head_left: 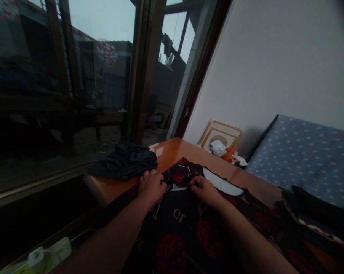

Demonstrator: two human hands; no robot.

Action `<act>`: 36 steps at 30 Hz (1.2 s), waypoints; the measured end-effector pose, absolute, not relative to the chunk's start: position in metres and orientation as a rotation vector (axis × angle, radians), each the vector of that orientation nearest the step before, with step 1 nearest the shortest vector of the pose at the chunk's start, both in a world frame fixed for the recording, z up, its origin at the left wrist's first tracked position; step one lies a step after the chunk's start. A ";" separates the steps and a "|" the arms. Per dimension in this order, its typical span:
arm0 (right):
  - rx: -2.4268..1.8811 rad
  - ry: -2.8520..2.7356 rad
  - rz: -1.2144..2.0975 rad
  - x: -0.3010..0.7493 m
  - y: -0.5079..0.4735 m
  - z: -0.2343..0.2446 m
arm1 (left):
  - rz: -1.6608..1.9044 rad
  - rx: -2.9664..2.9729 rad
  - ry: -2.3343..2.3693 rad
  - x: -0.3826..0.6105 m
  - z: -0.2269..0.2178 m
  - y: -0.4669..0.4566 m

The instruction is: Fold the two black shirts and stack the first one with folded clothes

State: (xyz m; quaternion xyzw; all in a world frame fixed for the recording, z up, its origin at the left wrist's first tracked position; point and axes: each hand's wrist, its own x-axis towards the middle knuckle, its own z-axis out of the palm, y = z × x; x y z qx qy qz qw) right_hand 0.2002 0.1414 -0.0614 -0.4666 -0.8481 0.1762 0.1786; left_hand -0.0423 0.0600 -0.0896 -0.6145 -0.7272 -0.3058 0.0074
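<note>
A black garment with red flower patterns and gold letters (pixel 186 232) lies spread on a brown wooden table (pixel 172 150). It has a white collar piece (pixel 221 182) near its far end. My left hand (pixel 151 186) is closed, pinching the garment's fabric near its top edge. My right hand (pixel 204 189) is also closed on the same fabric a little to the right. Both hands rest on the cloth, close together.
A crumpled dark cloth (pixel 124 161) lies at the table's far left corner. Picture frames (pixel 220 135) lean on the white wall, with paper and orange scraps (pixel 229 154) beside them. A dotted blue mattress (pixel 306 156) stands right. Large glass doors (pixel 74 83) fill the left.
</note>
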 end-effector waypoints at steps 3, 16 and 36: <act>-1.290 -2.217 0.604 0.214 0.143 -0.062 | -0.938 -1.913 -2.291 -0.042 -0.088 0.060; -1.462 -2.370 0.404 0.242 0.140 -0.055 | -0.934 -1.984 -2.197 -0.040 -0.085 0.060; -1.438 -2.526 0.275 0.265 0.038 -0.040 | -0.699 -2.034 -2.115 -0.037 -0.083 0.061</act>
